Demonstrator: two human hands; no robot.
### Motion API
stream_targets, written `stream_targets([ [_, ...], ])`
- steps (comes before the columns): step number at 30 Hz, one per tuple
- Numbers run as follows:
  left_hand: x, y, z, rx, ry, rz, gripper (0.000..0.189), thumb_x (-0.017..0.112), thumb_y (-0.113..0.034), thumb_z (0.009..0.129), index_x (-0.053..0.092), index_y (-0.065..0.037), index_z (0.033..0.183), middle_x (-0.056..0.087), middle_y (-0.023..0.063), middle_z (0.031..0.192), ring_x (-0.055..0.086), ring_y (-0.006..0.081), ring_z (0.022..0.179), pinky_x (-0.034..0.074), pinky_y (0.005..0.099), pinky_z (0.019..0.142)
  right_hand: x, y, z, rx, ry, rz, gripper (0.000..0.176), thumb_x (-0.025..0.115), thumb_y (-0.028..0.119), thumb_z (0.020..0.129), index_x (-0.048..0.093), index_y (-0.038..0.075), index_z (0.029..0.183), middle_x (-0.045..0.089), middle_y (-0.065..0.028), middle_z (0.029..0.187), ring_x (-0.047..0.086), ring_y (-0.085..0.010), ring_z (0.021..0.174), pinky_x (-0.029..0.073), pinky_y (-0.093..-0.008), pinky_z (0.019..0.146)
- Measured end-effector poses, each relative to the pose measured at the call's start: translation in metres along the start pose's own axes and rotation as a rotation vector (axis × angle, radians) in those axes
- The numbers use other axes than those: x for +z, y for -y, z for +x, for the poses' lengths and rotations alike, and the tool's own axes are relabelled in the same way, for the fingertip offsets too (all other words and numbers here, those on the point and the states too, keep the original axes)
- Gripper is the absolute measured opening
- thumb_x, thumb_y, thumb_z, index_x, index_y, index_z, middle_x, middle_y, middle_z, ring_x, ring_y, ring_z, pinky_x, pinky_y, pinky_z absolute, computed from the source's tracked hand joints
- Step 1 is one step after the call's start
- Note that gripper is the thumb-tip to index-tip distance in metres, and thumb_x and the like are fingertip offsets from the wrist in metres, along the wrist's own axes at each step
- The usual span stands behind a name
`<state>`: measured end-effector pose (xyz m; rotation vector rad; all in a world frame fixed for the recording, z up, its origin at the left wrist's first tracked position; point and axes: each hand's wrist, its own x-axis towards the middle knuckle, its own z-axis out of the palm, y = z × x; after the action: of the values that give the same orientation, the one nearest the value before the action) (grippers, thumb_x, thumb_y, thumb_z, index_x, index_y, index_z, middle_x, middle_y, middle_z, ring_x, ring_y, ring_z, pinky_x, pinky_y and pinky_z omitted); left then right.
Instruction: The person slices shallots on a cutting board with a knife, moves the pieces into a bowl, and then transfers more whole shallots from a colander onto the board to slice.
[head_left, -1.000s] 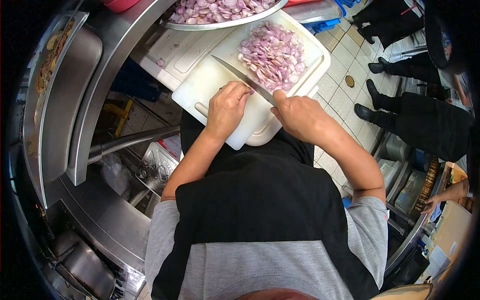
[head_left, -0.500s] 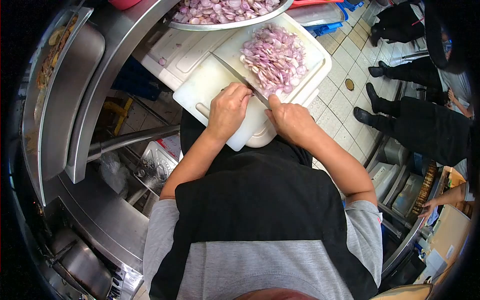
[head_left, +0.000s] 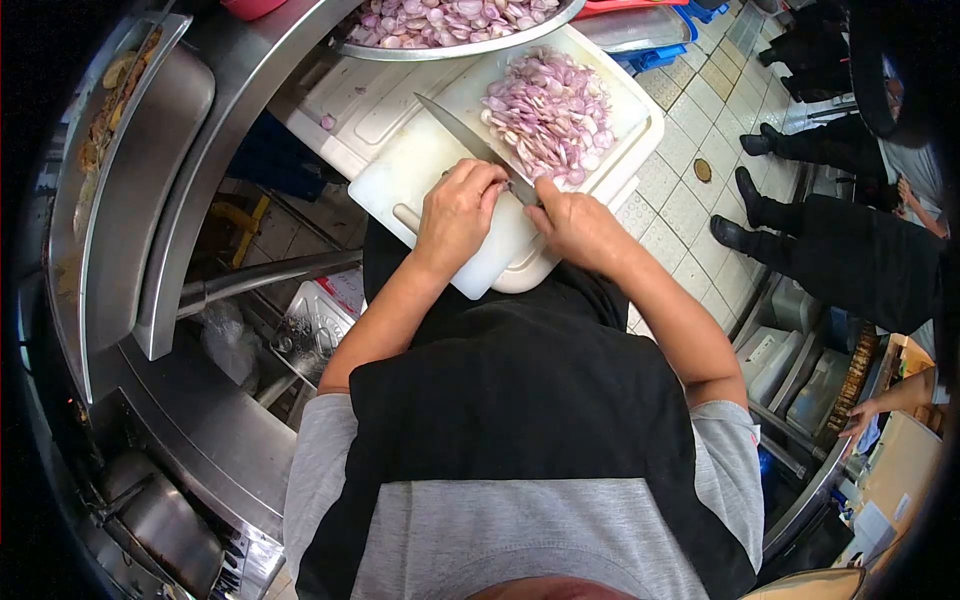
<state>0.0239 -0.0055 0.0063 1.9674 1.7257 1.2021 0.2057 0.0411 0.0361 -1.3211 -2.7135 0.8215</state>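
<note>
My right hand (head_left: 580, 228) is wrapped round the handle of a kitchen knife (head_left: 458, 130), its long blade pointing up and left over the white cutting board (head_left: 385, 180). Beside the blade, my left hand (head_left: 456, 212) is closed, fingertips pinched on a small shallot (head_left: 506, 187) that is mostly hidden. On the far side of the knife lies a heap of sliced pink shallots (head_left: 550, 110). The board rests on a white plastic lid (head_left: 345, 95) in front of my body.
A large metal bowl (head_left: 470, 50) full of shallots stands beyond the board. A loose shallot piece (head_left: 327, 122) lies on the lid. Steel counters (head_left: 200, 210) curve along the left. Other people in dark aprons (head_left: 850, 240) stand at the right on the tiled floor (head_left: 680, 130).
The knife has shifted slightly, its tip a little farther up and left. My left fingers have moved slightly along the blade. The heap looks the same.
</note>
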Motion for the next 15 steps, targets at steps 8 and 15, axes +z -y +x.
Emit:
stream_targets([
  [8,-0.008,-0.001,0.003,-0.076,0.086,0.113,0.012,0.071,-0.008,0.082,0.066,-0.003,0.092,0.068,0.0109,0.085,0.065,0.0306,0.077,0.051,0.0397,0.071,-0.017,0.002,0.001,-0.022,0.059,-0.057,0.031,0.054,0.028,0.095,0.050,-0.002,0.101,0.066,-0.0257,0.078,0.066,-0.0434,0.078,0.051,-0.0529,0.070],
  [15,-0.005,0.001,-0.004,0.004,0.040,0.068,0.011,0.070,-0.006,0.082,0.070,-0.003,0.093,0.070,0.0120,0.089,0.067,0.0296,0.082,0.052,0.0380,0.074,-0.007,0.009,-0.007,-0.005,0.016,-0.123,0.028,0.055,0.026,0.095,0.050,-0.001,0.101,0.067,-0.0235,0.075,0.068,-0.0408,0.074,0.054,-0.0513,0.064],
])
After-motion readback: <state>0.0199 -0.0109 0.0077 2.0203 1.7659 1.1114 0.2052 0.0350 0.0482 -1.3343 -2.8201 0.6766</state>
